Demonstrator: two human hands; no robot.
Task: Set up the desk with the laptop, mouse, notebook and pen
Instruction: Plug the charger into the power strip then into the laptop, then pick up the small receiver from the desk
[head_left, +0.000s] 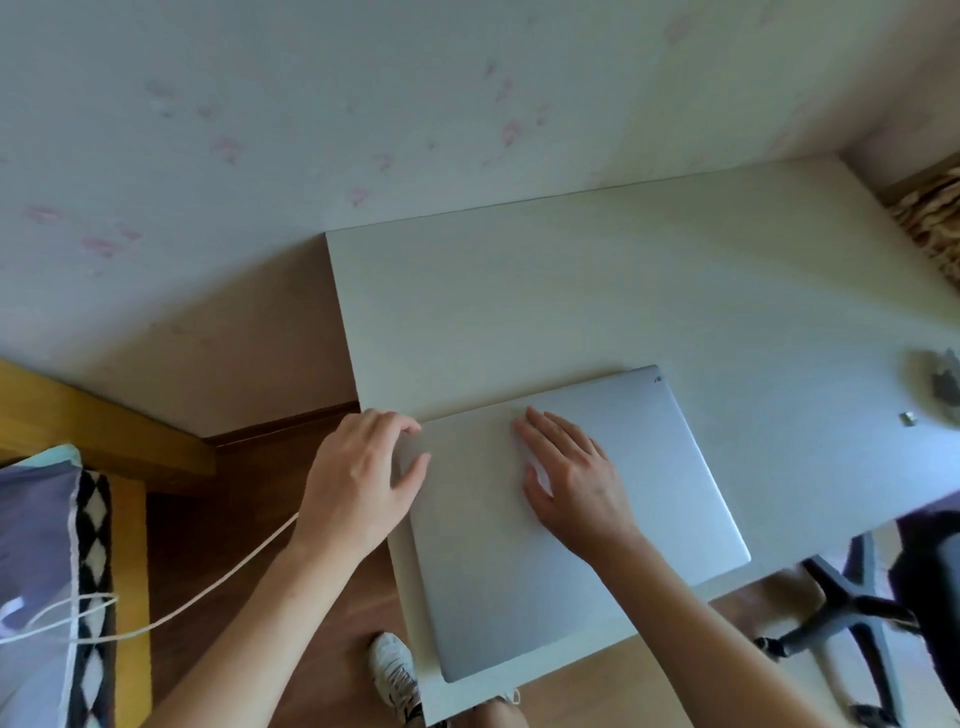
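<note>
A closed silver laptop (670, 467) lies flat on the white desk (545, 312), near its front left corner. My left hand (363, 478) curls over the laptop's left corner, fingers on the edge. My right hand (566, 467) rests flat, palm down, on the lid with its fingers spread. A blurred grey object (935, 387) sits at the desk's right edge; I cannot tell what it is. A tiny metallic piece (908, 417) lies beside it. No notebook or pen is in view.
A white cable (208, 592) runs from the left hand's side toward a bed with a patterned cover (47, 571) on the left. An office chair base (852, 608) stands at the right under the desk. My shoe (393, 670) is on the wooden floor.
</note>
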